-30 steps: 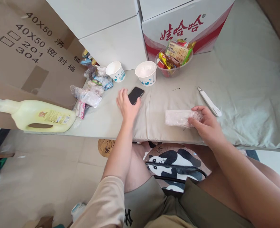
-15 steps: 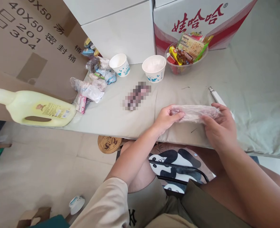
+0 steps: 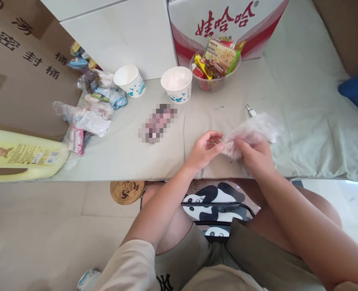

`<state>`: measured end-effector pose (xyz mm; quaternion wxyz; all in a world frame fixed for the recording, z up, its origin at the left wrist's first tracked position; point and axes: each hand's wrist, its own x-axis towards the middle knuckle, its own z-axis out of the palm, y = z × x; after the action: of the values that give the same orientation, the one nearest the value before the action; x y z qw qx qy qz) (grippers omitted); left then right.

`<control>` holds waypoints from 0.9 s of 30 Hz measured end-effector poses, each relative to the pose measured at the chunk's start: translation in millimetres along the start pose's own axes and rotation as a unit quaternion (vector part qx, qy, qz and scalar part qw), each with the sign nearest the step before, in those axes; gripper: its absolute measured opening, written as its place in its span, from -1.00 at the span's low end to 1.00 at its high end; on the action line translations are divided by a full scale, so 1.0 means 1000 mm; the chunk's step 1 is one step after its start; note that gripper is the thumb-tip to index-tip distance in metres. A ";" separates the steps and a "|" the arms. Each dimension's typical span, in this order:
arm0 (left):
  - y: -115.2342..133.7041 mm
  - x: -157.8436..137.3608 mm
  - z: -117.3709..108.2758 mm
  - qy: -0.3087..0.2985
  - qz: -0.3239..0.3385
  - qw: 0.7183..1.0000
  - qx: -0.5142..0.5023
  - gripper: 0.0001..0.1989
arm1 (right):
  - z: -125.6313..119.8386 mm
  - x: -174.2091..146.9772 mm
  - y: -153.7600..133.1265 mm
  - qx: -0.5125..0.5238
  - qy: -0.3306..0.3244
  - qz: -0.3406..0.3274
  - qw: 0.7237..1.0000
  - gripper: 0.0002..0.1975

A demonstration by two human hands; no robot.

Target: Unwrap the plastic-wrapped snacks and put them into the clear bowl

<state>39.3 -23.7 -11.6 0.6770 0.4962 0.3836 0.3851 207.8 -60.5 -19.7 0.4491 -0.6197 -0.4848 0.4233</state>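
Observation:
A crumpled clear plastic bag (image 3: 259, 124) is held between my two hands, above the cloth-covered surface. My right hand (image 3: 255, 152) is closed on it, thumb pressed on top. My left hand (image 3: 205, 148) pinches the bag's left end between thumb and forefinger, with the other fingers curled loosely. Behind the bag lies a white pen-like object (image 3: 251, 110), partly covered by it. To the left of my hands rests a blurred-out item (image 3: 158, 122) whose kind I cannot make out.
Two paper cups (image 3: 176, 87) and a clear bowl of packaged snacks (image 3: 217, 66) stand at the back, before white boxes (image 3: 118, 40). Wrapped packets (image 3: 95, 109) lie at left, near a yellow bottle (image 3: 27, 155). A blue object (image 3: 357, 93) is at far right.
The bag was stretched lengthwise between my hands; now they are closer together and it is bunched up, its loose part fanned to the right. The view has turned rightward.

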 end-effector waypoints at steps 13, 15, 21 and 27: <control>0.004 0.002 -0.001 -0.028 -0.092 0.994 -0.058 -0.74 | -0.001 -0.004 -0.011 0.274 -0.056 0.064 0.958 -0.73; 0.004 0.004 0.000 -0.033 -0.110 0.990 -0.084 -0.77 | -0.004 -0.004 -0.013 0.297 -0.065 0.065 0.950 -0.84; 0.006 0.006 0.001 -0.065 -0.089 0.993 -0.051 -0.67 | -0.014 -0.007 -0.004 0.163 -0.048 0.044 0.984 -0.67; 0.006 0.007 0.003 -0.064 -0.055 0.996 -0.014 -0.67 | -0.009 -0.009 -0.010 0.148 0.000 0.040 0.988 -0.49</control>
<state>43.7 -17.4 -6.5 0.7273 0.4884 0.3605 0.3203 212.4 -69.6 -6.9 0.5187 -0.5654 -0.3920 0.5075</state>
